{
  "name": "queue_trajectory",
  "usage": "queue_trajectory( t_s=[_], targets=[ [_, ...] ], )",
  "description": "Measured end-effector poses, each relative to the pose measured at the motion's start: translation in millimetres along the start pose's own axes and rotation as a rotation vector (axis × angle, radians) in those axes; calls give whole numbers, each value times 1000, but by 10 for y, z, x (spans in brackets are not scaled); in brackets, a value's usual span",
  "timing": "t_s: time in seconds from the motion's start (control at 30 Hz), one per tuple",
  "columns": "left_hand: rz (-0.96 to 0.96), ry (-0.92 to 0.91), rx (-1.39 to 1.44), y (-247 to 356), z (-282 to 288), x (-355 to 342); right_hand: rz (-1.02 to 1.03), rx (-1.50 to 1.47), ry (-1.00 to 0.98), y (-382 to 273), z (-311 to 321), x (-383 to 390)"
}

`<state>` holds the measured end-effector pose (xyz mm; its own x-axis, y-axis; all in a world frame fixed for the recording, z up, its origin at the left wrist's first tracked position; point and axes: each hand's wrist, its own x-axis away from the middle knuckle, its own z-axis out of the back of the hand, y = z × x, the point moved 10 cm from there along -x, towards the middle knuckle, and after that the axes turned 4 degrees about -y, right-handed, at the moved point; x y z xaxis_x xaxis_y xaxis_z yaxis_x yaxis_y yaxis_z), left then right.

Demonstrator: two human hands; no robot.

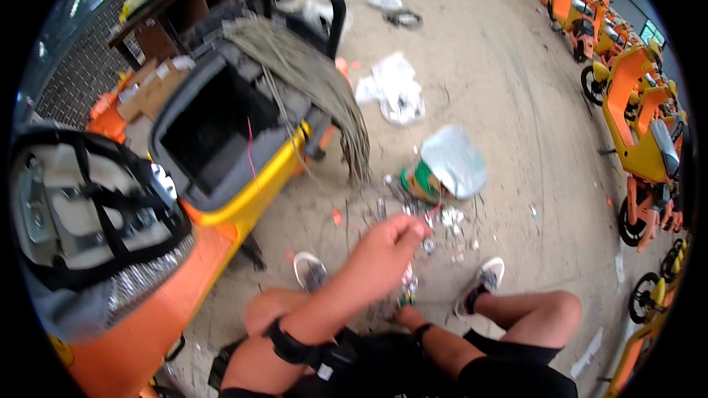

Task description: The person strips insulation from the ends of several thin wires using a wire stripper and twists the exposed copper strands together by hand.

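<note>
My left hand is raised in front of me, thumb and fingers pinched together. At its fingertips shows a bit of thin, reddish wire-like stuff, blurred. Lower down, between my knees, my right hand is closed around a small thing with a green end; its kind is not clear. Pinkish and clear bits sit just above that hand. On the floor beyond my left hand lies a green and brown bag or box with a silvery sheet against it. Small scraps are scattered around.
To my left stands an orange and yellow vehicle body with an open dark compartment. A bundle of olive cords drapes over it, and a thin red wire crosses it. White plastic lies ahead. Parked yellow-orange scooters line the right.
</note>
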<state>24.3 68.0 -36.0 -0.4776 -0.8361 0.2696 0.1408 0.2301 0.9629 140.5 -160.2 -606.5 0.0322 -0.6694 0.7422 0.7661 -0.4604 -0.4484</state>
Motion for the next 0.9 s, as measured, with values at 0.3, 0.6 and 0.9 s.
queue_trajectory(
  t_s=[0.3, 0.6, 0.9],
  targets=[
    [112, -85, -37, -116, -443, -151, 93, 227, -172, -87, -286, -535],
    [255, -77, 33, -134, -490, -238, 67, 173, -203, -35, -390, -519],
    [268, 109, 574, -76, -324, -164, 79, 180, -198, -52, -377, -544]
  ],
)
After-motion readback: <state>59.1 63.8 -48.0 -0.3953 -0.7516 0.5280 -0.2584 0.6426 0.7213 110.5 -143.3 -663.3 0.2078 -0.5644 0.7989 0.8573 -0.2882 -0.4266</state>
